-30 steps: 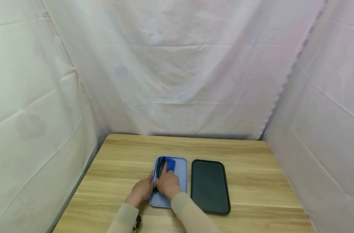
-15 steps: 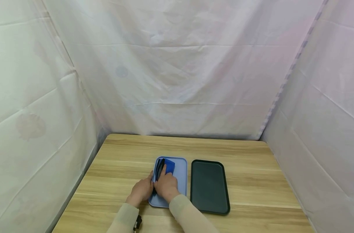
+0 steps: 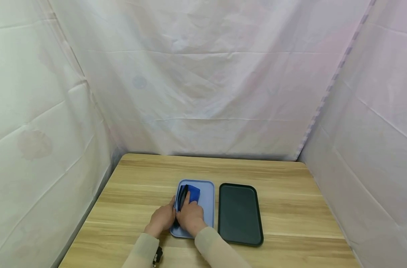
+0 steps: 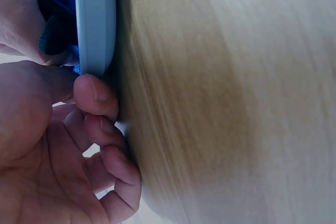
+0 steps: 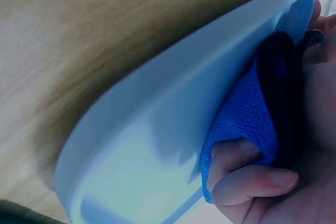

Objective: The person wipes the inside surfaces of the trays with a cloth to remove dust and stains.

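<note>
A light blue rectangular tray (image 3: 207,208) lies on the wooden table. My left hand (image 3: 163,218) holds its left rim; in the left wrist view the fingertips (image 4: 95,94) sit against the rim's outside, close over the tabletop. Inside the tray, my right hand (image 3: 191,217) grips a blue fuzzy cloth (image 5: 239,116) with a black band (image 3: 182,197) along its left side. The right index finger points forward along the band in the head view, while other fingers curl into the cloth in the right wrist view. The palm hides part of the cloth.
Just right of the blue tray lies a dark green tray (image 3: 240,214) of similar size. Pale fabric curtains (image 3: 206,93) rise behind the wooden table (image 3: 143,175) and on both sides. A black strap (image 3: 158,255) shows beneath the left sleeve.
My right hand and the blue cloth have slid slightly toward me and left along the tray. The left hand has stayed at the rim.
</note>
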A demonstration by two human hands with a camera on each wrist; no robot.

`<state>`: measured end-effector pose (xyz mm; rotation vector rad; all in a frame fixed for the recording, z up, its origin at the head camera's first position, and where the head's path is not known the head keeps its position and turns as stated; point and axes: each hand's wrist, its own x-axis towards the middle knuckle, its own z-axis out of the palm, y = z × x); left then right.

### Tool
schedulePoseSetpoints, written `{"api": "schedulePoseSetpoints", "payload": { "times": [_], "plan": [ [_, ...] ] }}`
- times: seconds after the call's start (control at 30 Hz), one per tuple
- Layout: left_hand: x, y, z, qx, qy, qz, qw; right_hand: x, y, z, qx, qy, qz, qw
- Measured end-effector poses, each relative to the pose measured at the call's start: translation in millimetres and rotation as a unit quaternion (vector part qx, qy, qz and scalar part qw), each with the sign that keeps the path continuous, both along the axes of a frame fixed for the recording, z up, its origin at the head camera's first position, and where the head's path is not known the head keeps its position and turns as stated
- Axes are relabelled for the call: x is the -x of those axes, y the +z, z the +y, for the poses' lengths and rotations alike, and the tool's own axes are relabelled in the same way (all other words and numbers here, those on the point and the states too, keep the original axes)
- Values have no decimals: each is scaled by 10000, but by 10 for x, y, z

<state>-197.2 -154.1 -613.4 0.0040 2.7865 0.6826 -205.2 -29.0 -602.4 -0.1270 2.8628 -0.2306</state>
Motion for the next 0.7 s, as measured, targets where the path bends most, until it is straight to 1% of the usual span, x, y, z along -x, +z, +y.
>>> {"api": "schedulePoseSetpoints", "payload": {
  "times": [0.23,0.47,0.7],
  "plan": [
    [-2,-15,-4,-12,-21,55,10000,-44,2,5,-72,56,25,10000],
    [-11,19,11,32,-20,46,10000,-79,-15,8,-190,164,-47,9997],
    [-10,5,7,-8,13,64,10000,-140,6,17,-189,178,53,9996]
  ]
}}
